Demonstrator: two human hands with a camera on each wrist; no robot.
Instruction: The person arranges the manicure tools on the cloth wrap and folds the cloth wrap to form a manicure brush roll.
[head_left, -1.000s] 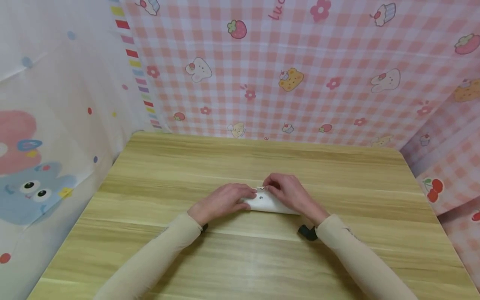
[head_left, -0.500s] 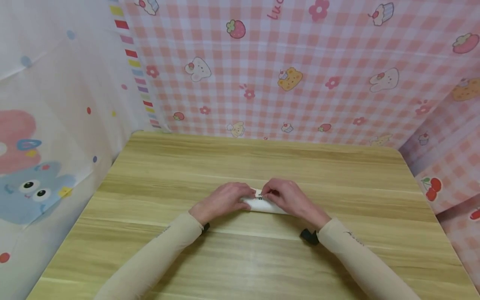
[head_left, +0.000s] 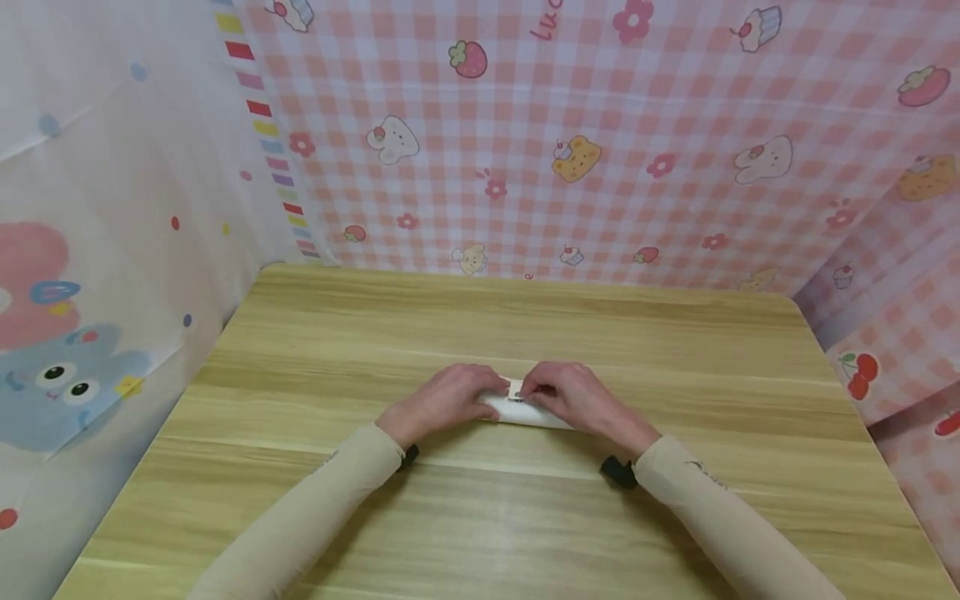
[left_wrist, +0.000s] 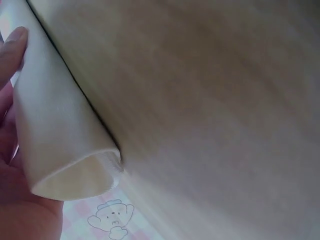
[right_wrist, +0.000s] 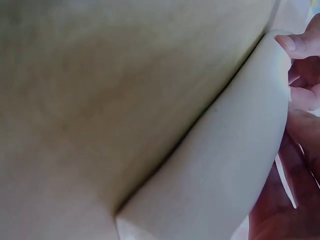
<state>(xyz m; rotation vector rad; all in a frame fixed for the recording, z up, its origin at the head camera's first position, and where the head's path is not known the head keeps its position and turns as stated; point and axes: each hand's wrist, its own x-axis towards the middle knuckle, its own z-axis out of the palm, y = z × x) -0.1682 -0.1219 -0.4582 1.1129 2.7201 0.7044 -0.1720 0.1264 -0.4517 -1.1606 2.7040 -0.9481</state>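
Note:
A white rolled-up sheet (head_left: 534,414), smooth like soft leather, lies crosswise on the table. Its hollow open end with a stitched edge shows in the left wrist view, where the roll (left_wrist: 65,125) widens toward the camera. My left hand (head_left: 452,400) grips the left part, thumb in front and fingers over the top. Over the middle of the roll lies a short white strap (head_left: 515,387) with a small metal snap. My right hand (head_left: 573,395) pinches the strap's end between thumb and forefinger. In the right wrist view the roll (right_wrist: 215,160) runs beneath that hand's thumb.
The wood-grain table (head_left: 480,517) extends around both hands. Behind it hangs a pink checked cloth (head_left: 450,167), and a white printed cloth (head_left: 150,208) hangs at the left. Dark wrist mounts (head_left: 618,472) sit under the sleeves.
My right hand has brought the strap from the roll's far side forward and down over the metal stud, which is now covered. The left hand has kept its hold in place.

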